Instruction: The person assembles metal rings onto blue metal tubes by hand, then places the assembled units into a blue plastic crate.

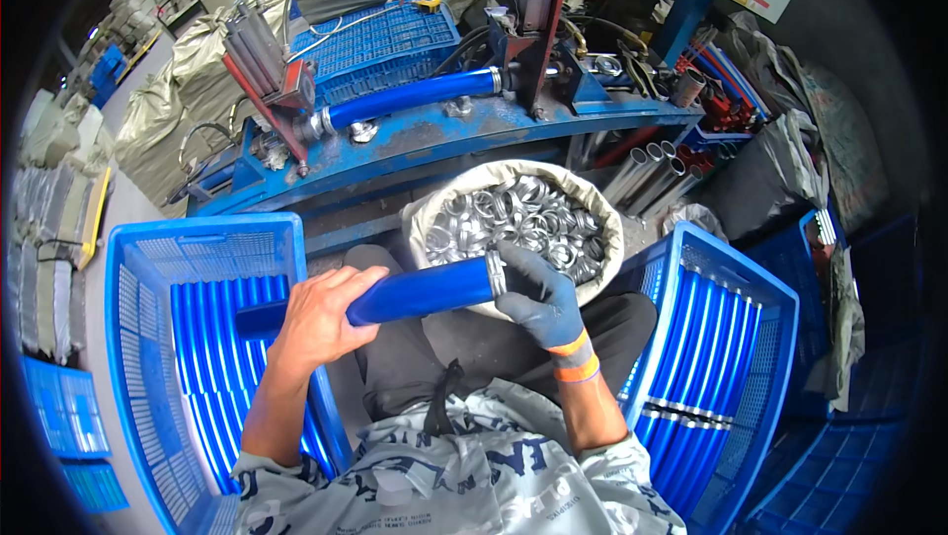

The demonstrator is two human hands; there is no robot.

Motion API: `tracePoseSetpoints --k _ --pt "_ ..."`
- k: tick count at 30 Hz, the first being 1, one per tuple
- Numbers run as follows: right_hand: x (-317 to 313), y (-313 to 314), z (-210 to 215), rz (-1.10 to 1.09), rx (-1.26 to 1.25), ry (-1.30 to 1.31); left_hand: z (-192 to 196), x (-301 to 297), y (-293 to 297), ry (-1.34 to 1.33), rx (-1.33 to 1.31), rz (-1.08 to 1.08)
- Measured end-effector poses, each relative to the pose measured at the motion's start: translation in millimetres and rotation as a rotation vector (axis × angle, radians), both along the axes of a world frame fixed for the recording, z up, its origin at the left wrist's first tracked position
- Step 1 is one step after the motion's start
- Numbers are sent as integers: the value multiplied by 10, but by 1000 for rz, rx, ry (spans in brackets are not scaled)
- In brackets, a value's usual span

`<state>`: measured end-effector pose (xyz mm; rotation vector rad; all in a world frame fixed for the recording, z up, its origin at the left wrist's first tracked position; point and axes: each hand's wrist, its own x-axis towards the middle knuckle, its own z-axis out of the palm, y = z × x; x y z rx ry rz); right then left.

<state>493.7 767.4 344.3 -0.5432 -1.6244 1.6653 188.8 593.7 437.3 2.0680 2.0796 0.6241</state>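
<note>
At frame centre, the bare left hand (318, 316) clenched the blue tube (415, 295) near its left end, while the gloved right hand (541, 300) grasped the silver ring (495, 273) at the tube's right end. For a sound fit, the ring was best kept square to the tube axis and pressed evenly. The tube was glossy, straight and uniformly blue, lying level just below the sack of rings (518, 219).
</note>
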Motion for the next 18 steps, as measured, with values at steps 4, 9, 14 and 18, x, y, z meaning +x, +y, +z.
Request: tracePoseSetpoints --k 4,9,14,18 --pt "-60 5 -73 18 -126 -8 -196 -12 34 14 41 -4" --pt "104 680 -677 -66 -220 -23 -363 47 -35 -247 72 82" --pt "582 1374 -2015 -257 488 -1479 -493 38 -74 -443 -46 91" --pt "821 1554 -2531 -285 705 -1517 -671 -86 -66 -1112 110 140"
